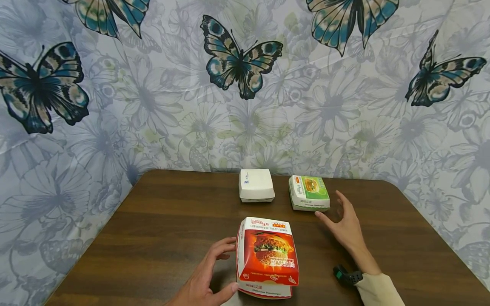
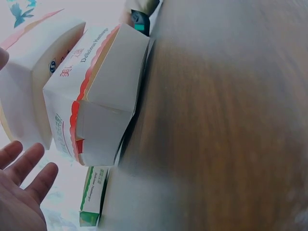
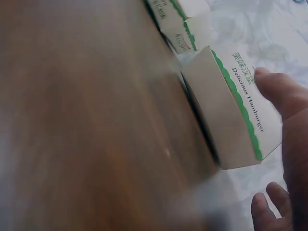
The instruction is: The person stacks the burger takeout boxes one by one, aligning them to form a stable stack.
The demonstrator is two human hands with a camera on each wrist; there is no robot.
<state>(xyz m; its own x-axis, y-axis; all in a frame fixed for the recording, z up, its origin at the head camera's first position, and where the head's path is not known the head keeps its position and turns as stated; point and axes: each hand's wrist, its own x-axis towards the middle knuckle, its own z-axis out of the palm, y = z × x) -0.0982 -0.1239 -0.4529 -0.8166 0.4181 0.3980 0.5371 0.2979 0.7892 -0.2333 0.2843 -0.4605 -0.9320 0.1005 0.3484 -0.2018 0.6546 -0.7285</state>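
A red and white hamburger box (image 1: 272, 255) sits near the front of the table, its lid (image 2: 33, 82) raised from its base (image 2: 108, 96) in the left wrist view. Along its left side is my left hand (image 1: 208, 274), fingers spread and thumb by the lower left corner. Farther back, a green and white hamburger box (image 1: 315, 189) rests closed on the table. My right hand (image 1: 346, 227) reaches to its front right corner with fingers and thumb apart. The right wrist view shows the thumb (image 3: 279, 89) overlapping the box's printed front (image 3: 248, 96).
To the left of the green box stands a closed white box (image 1: 256, 185), its front edge trimmed in green in the right wrist view. The brown wooden table (image 1: 172, 204) ends at a patterned cloth (image 1: 145, 106) with butterflies. A dark wristband (image 1: 348, 276) is on the right wrist.
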